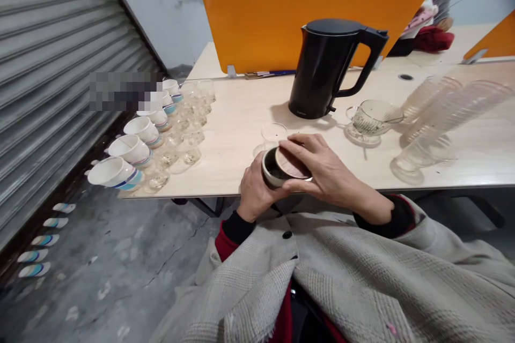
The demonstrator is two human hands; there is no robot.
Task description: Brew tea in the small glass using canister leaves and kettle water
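Observation:
Near the table's front edge, a small round jar (274, 174) with a pale rim and dark inside is tilted between my hands. My left hand (253, 193) wraps round its left side. Over its mouth sits a round brownish lid (291, 163), off to the right, so part of the opening shows. My right hand (328, 171) grips that lid, fingers over its far edge and thumb on the near side. The jar's contents are too dark to make out. Just beyond it stands a small clear cup (274, 132), partly hidden by my hands.
A black electric kettle (322, 72) stands behind. To the right are a ribbed glass cup (372, 118) on a saucer and leaning stacks of clear cups (454, 107). Striped white cups (116, 172) and small glasses (192, 154) line the left edge. An orange divider (257, 27) rises behind.

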